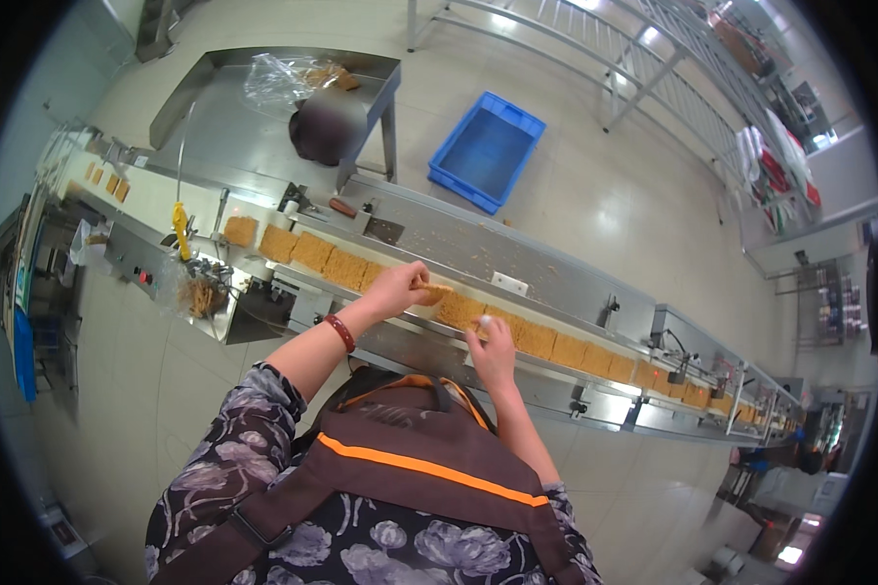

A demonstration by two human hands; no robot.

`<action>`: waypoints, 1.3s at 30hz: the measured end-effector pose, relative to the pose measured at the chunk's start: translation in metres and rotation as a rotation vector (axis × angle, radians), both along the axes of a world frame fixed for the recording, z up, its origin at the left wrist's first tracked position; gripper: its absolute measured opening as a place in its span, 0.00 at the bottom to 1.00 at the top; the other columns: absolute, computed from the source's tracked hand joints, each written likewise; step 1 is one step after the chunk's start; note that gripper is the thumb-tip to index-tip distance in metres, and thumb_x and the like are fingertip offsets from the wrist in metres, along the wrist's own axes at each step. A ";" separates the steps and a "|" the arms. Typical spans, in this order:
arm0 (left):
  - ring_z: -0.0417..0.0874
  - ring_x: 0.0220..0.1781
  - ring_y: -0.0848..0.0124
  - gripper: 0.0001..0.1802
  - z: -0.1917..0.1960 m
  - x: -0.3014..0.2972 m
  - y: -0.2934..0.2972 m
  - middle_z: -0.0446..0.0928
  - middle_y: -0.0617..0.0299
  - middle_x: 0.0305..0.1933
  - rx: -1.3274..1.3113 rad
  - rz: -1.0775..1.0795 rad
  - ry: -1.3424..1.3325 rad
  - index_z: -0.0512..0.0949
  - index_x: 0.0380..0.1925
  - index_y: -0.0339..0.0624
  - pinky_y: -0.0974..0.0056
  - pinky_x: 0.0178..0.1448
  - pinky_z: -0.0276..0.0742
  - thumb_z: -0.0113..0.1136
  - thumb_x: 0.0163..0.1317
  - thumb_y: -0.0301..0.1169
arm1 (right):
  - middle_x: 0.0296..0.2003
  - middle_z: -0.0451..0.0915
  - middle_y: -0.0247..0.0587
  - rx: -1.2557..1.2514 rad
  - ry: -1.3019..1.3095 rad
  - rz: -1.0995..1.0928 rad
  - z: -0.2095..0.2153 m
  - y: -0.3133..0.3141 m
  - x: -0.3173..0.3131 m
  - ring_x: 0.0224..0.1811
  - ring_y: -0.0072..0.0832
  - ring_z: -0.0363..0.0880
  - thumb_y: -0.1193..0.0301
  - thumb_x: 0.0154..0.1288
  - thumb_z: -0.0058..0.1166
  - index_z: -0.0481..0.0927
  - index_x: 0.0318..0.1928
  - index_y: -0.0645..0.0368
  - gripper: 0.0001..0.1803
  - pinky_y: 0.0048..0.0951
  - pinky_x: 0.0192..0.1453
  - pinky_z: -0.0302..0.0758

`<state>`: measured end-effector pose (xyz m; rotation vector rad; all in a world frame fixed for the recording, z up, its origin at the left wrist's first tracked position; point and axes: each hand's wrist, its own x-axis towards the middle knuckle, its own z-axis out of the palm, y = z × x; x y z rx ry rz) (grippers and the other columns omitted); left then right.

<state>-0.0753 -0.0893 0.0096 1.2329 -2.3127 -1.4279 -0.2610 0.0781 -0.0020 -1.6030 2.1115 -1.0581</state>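
Between fingers of left hand (397, 291), golden-brown block (430, 294)

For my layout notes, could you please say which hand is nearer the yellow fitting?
Left: the left hand is to the right of the yellow fitting; the right hand is farther right.

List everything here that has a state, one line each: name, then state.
Left hand: closed on the golden-brown block
Golden-brown block: held, partly hidden
Row of blocks: mostly edge to edge
Right hand: bent at the row's near side, grip unclear
Bracelet: worn
Blue crate: open-topped
Plastic bag: crumpled
Metal ledge: scattered with crumbs
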 end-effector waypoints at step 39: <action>0.79 0.45 0.70 0.14 -0.024 -0.156 0.099 0.77 0.63 0.44 0.566 -0.012 0.183 0.75 0.47 0.43 0.63 0.45 0.78 0.58 0.66 0.37 | 0.34 0.80 0.33 -0.004 -0.784 -0.641 -0.009 0.093 -0.173 0.32 0.17 0.74 0.71 0.67 0.54 0.78 0.44 0.63 0.09 0.23 0.36 0.72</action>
